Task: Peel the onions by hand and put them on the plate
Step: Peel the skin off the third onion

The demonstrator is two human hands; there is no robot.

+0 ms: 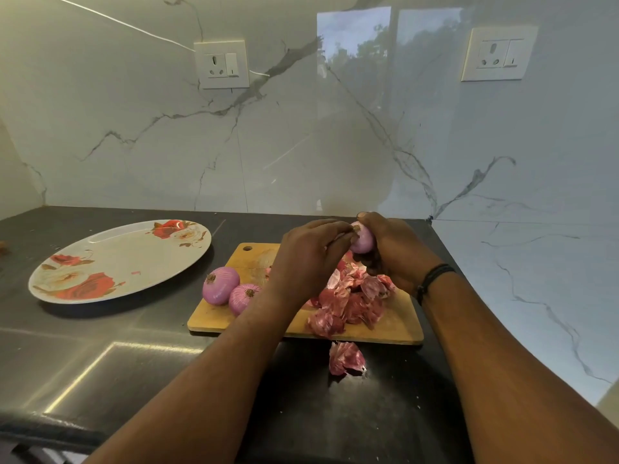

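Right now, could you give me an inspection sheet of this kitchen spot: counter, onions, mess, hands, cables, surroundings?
Surface: dark counter, glossy, with a wooden cutting board on it.
Job's things: two peeled onions touching on the board's left end; a third onion held above the board; flowered plate left of the board, no onions on it.
Clutter: heap of onion skins on the board; one loose skin on the counter in front.
Hands: right hand grips the held onion; left hand picks at its top.
Cables: nothing seen.
Surroundings: marble wall with two sockets.
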